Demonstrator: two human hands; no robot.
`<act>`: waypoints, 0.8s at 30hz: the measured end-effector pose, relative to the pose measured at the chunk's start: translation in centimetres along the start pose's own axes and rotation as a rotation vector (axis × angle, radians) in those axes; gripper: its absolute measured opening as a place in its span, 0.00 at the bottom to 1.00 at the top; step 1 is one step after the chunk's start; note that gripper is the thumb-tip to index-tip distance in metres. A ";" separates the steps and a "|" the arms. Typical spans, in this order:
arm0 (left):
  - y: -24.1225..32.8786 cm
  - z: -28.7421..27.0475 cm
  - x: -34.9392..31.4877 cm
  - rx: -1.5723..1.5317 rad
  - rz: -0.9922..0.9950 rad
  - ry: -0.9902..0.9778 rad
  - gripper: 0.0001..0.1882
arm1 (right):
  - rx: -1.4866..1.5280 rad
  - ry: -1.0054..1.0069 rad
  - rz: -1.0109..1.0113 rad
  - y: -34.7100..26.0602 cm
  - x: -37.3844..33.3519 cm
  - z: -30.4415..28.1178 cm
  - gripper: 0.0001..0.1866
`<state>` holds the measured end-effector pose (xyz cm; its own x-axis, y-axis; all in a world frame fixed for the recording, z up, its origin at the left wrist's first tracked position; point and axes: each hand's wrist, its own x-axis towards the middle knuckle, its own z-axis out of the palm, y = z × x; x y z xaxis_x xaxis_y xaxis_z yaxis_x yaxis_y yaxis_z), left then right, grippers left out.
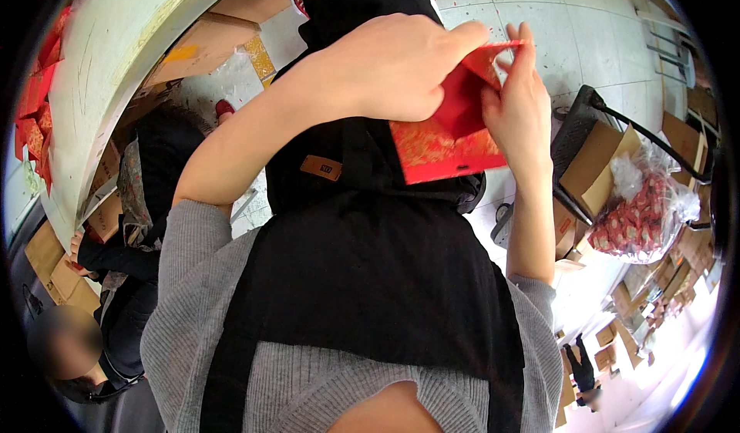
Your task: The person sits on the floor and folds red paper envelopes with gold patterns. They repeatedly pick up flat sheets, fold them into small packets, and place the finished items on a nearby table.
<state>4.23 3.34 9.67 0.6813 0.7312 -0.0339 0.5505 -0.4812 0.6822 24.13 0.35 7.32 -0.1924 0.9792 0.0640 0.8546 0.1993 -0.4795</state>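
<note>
A red paper piece with a gold pattern, folded like a small bag or carton (432, 151), is held up between my two hands above my lap. Its plain dark red inside faces partly toward me, and a small dark slot shows near its lower edge. My left hand (405, 67) reaches across from the left, curled closed on the upper left of the paper, its fingertips partly hidden. On the other side, my right hand (518, 113) grips the right edge between thumb and fingers. Below the paper lies my black apron (370, 271).
A white curved table edge (100, 70) stands at the left, with red paper pieces (35, 136) on it. Another person (131, 263) sits at the lower left. On the right are a black cart (590, 155), an open carton (597, 167) and a clear bag of red items (644, 221).
</note>
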 end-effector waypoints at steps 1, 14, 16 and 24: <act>-0.1 -0.4 -0.5 -0.009 -0.008 -0.083 0.25 | 0.235 -0.015 0.013 -0.1 -0.5 -0.3 0.44; -0.6 4.4 -7.6 -0.507 0.121 -0.050 0.56 | 1.159 -0.482 0.188 4.3 -12.3 0.1 0.79; -1.1 5.9 -8.3 -0.631 0.099 0.036 0.65 | 1.164 -0.488 0.160 4.9 -12.2 0.5 0.82; -2.1 7.9 -8.4 -0.510 -0.005 0.181 0.40 | 1.003 -0.410 0.173 3.7 -12.2 0.7 0.75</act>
<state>1.13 -5.57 2.75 0.5607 0.8260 0.0577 0.2187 -0.2149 0.9518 29.31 -10.86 4.13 -0.4124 0.8669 -0.2799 0.1408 -0.2429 -0.9598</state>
